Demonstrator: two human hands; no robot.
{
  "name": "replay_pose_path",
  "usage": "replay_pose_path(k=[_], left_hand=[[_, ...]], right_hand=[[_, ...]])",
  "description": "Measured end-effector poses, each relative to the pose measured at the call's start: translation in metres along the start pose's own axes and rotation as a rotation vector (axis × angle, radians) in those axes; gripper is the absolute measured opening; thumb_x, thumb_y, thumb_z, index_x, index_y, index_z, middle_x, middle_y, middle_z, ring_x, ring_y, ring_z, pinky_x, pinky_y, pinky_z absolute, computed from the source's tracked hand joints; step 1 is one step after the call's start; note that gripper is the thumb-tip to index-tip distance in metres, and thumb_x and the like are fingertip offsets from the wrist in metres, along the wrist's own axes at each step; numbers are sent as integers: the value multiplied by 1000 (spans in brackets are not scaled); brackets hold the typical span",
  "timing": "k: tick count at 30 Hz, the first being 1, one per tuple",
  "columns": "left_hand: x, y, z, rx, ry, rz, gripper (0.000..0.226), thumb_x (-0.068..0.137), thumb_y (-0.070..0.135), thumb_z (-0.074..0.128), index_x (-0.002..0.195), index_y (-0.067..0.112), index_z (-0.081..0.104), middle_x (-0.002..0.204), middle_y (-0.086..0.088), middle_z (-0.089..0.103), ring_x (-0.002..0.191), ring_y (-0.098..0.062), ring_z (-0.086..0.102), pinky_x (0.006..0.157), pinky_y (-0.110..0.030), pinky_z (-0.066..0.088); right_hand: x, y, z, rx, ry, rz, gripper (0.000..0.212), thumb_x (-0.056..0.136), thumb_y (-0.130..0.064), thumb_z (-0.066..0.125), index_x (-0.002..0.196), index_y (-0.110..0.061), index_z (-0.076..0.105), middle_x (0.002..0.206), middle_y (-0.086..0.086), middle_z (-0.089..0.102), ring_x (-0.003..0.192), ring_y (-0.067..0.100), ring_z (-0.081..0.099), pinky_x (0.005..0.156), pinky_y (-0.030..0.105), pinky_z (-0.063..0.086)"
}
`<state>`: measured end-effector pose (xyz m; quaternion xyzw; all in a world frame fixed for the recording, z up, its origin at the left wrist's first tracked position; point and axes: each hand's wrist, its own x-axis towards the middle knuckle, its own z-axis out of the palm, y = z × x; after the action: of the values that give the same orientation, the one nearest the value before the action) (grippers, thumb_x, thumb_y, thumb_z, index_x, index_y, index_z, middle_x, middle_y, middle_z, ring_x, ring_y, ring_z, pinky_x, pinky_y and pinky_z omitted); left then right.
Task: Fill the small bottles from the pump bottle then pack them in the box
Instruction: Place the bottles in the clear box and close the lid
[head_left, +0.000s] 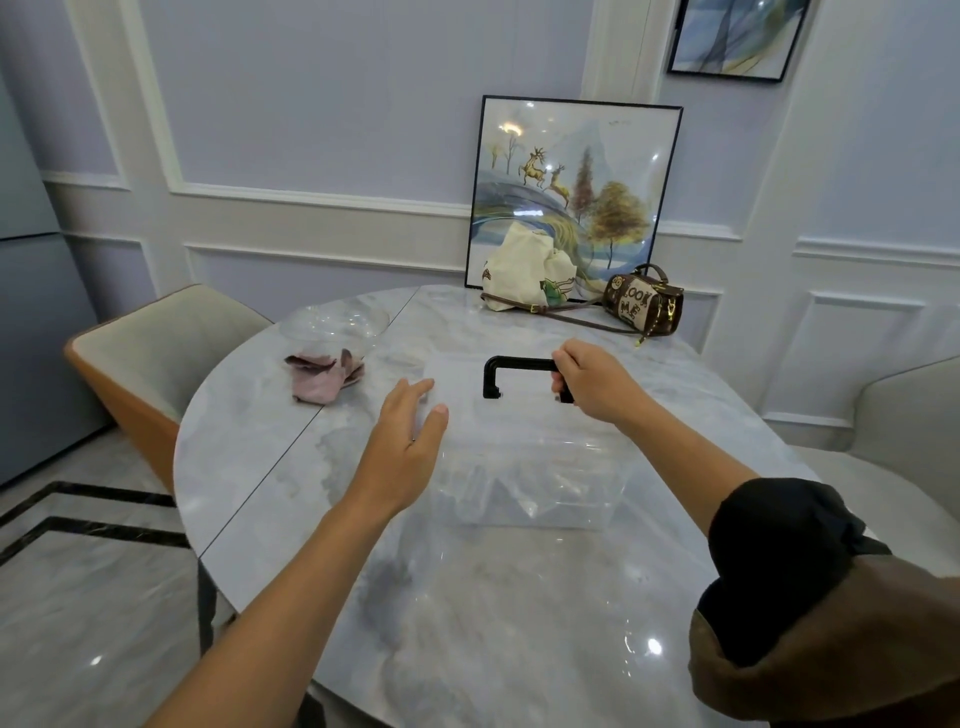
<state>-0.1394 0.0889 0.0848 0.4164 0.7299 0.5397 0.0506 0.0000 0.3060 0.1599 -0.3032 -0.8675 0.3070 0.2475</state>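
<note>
Walls (311, 104): pale lilac with white panel moulding. Floor (78, 571): glossy marble, black inlay stripes. A round marble surface (493, 623) stands between an orange-backed chair (156, 353) at left and a grey chair (914, 410) at right.

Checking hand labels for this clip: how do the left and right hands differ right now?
The left hand lies open, fingers straight, at the left edge of the clear box; the right hand curls round its black handle. The left forearm is bare; the right arm wears a dark sleeve. Both are at the box.
</note>
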Motion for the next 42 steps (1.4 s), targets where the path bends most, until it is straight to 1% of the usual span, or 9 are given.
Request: replay_pose_path(k=[7, 13, 16, 20, 25, 31, 34, 39, 42], left_hand=[[6, 5, 0, 107, -29, -11, 51, 108, 25, 43, 157, 14, 39, 163, 2, 40, 148, -11, 37, 114, -23, 25], [8, 18, -7, 324, -63, -52, 54, 101, 33, 41, 152, 16, 44, 156, -1, 48, 145, -20, 37, 117, -44, 33], [7, 26, -9, 390, -58, -51, 50, 101, 34, 42, 147, 17, 49, 148, -1, 52, 144, -21, 31, 116, -44, 26], [4, 25, -9, 324, -69, -25, 71, 87, 43, 32, 152, 18, 43, 156, 4, 46, 147, -18, 30, 120, -48, 22], [2, 20, -7, 255, -48, -32, 63, 91, 45, 32, 147, 22, 49, 150, 3, 52, 142, -20, 43, 121, -52, 28], [6, 5, 3, 48, 72, -14, 25, 102, 55, 27, 102, 39, 47, 96, 26, 52, 100, 18, 48, 101, -35, 35], [7, 2, 9, -95, 152, -64, 37, 99, 48, 43, 122, 29, 64, 128, 17, 59, 128, 1, 49, 115, -36, 39], [-2, 9, 23, -558, 226, -434, 81, 83, 56, 71, 153, 26, 43, 144, 7, 57, 132, -16, 55, 117, -42, 41], [2, 6, 28, -702, 232, -464, 77, 68, 61, 75, 130, 18, 64, 132, -4, 70, 126, -25, 64, 114, -48, 46]], right_hand=[[8, 5, 2, -12, -54, 20, 32, 113, -21, 37, 92, -6, 54, 88, 7, 62, 74, 15, 63, 75, 37, 54], [4, 6, -3, -134, -69, -3, 20, 109, -19, 48, 105, -11, 66, 94, 5, 68, 86, 22, 63, 71, 34, 49], [-4, 10, -15, -236, -66, -65, 21, 106, -17, 54, 123, -15, 67, 113, 5, 61, 96, 18, 62, 81, 27, 50], [-15, 33, -30, -396, -75, -13, 42, 106, -19, 54, 148, -17, 55, 156, 6, 47, 145, 26, 41, 119, 39, 34], [-32, 49, -36, -15, -112, 126, 46, 111, -16, 39, 155, -18, 50, 171, 3, 29, 157, 22, 27, 125, 38, 19], [-41, 55, -30, 187, 60, 131, 53, 108, -7, 30, 156, -23, 47, 164, -1, 39, 147, 18, 39, 106, 21, 30], [-47, 59, -29, 214, 152, 246, 55, 107, -18, 43, 161, -25, 37, 167, 4, 34, 147, 24, 39, 105, 31, 38], [-68, 70, -22, 641, 156, 551, 83, 91, -52, 70, 157, -12, 39, 151, 7, 51, 126, 26, 58, 114, 47, 47], [-79, 72, -20, 857, 110, 551, 39, 97, -43, 70, 113, -8, 67, 111, 9, 72, 105, 27, 71, 100, 41, 56]])
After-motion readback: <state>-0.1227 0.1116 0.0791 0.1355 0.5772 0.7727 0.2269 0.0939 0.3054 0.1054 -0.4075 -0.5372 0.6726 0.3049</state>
